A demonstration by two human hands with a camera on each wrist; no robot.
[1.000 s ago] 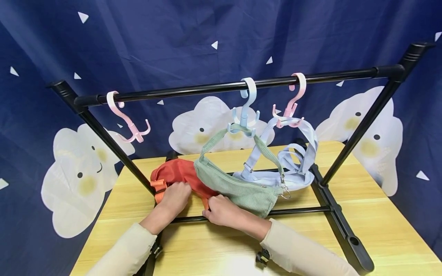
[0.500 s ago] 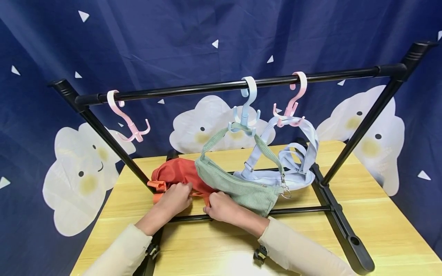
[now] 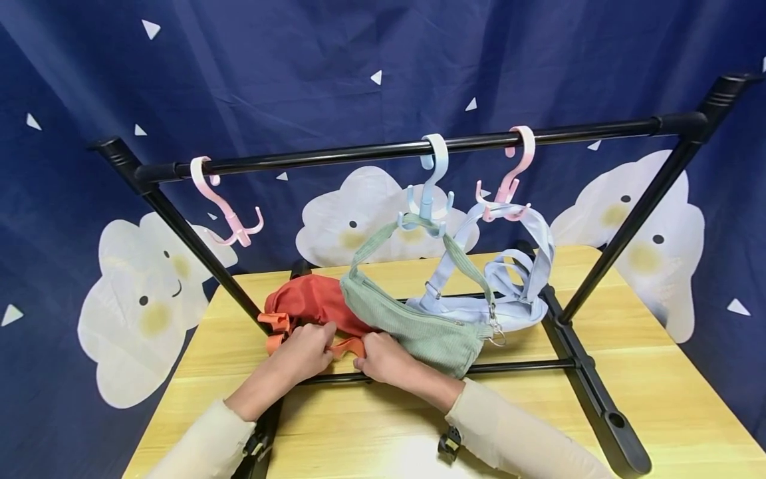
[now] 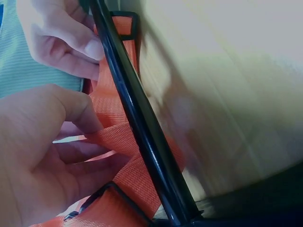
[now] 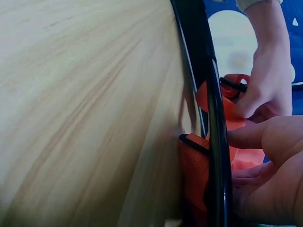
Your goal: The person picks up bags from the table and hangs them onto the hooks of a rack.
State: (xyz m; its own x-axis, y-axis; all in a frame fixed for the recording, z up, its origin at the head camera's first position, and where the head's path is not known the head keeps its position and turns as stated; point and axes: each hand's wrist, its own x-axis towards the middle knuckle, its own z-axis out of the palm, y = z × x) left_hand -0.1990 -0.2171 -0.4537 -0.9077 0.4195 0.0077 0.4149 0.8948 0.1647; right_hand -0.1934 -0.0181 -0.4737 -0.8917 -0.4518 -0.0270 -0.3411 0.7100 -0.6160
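Note:
A red bag (image 3: pixel 314 299) lies on the table at the left, behind the rack's lower front bar, with orange webbing straps. My left hand (image 3: pixel 305 352) pinches an orange strap (image 4: pixel 116 139) between thumb and fingers, beside the black bar. Further right, my right hand (image 3: pixel 383 359) grips the same run of strap, which spans between both hands in the head view. Black buckles (image 4: pixel 128 23) sit on the webbing. A green corduroy bag (image 3: pixel 407 319) hangs just behind my right hand and covers the red bag's right end. Some of the fingertips are hidden.
A black rack (image 3: pixel 335 157) stands on the wooden table (image 3: pixel 359 439). The green bag hangs from a blue hook (image 3: pixel 427 193), a light-blue bag (image 3: pixel 479 313) from a pink hook (image 3: pixel 509 186). Another pink hook (image 3: pixel 230 213) hangs bare at left. A dark blue curtain is behind.
The orange strap has come into sight between my hands, where it was mostly hidden before. My left hand has shifted slightly down; the right hand has barely moved.

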